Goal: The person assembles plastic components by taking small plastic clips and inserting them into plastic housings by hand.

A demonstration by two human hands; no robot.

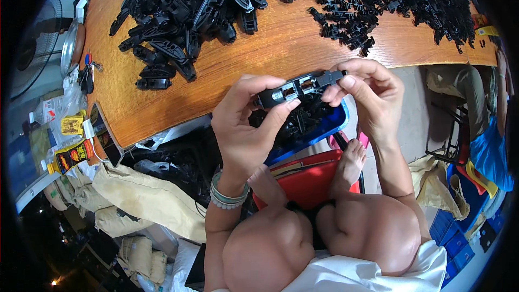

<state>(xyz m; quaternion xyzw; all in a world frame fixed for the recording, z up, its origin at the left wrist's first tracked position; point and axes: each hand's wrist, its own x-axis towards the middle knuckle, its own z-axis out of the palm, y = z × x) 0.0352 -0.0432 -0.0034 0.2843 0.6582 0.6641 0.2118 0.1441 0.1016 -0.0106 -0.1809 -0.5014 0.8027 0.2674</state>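
My left hand point(240, 119) is closed around a long black plastic housing point(266, 98), thumb below and index finger above. Small openings with shiny metal-looking spots show along the housing's upper face. At its right end, my right hand point(376, 100) pinches a small black plastic clip point(328, 78) between thumb and fingers. The clip meets the housing's end; I cannot tell whether it is seated in it. Both hands are raised in front of the wooden table's near edge, over a blue bin point(338, 121) with black parts in it.
On the wooden table point(124, 103) lie a heap of black housings point(173, 32) and, farther right, a pile of small black clips point(416, 0). A phone point(107, 135) leans at the table's left edge, near bottles and packets. Beneath the bin stands a red stool point(311, 176).
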